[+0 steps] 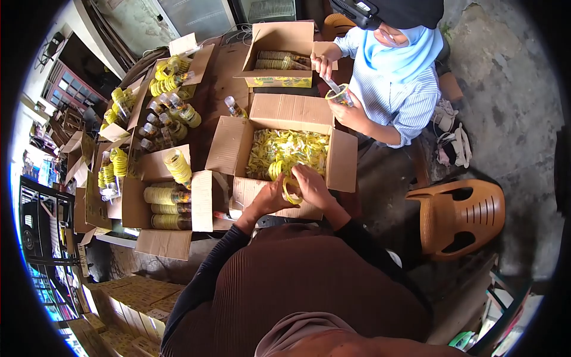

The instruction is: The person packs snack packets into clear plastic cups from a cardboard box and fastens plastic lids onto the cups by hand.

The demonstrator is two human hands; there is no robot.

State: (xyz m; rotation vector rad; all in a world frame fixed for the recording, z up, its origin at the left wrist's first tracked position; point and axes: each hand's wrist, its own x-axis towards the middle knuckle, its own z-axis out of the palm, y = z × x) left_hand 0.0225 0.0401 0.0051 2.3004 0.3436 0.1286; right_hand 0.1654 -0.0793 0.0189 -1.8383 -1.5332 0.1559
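Observation:
A cup with a yellow rim [291,197] is between my two hands, over the near side of an open cardboard box [269,197]. My left hand [269,196] is closed on the cup's left side. Bent round the right side are the fingers of my right hand [314,187]; their tips are partly hidden. Many small yellow packets [291,146] fill the box. Just beyond my left fingertips, several yellow rings [276,169] lie on the packets, looking like stacked cup rims.
A co-worker [392,77] at the upper right holds a yellow-rimmed clear cup [339,95]. Left of my box, another carton [202,202] holds stacked cups. Filled cups [166,125] lie farther left. A carton [279,44] stands behind, a brown plastic chair [458,217] at right.

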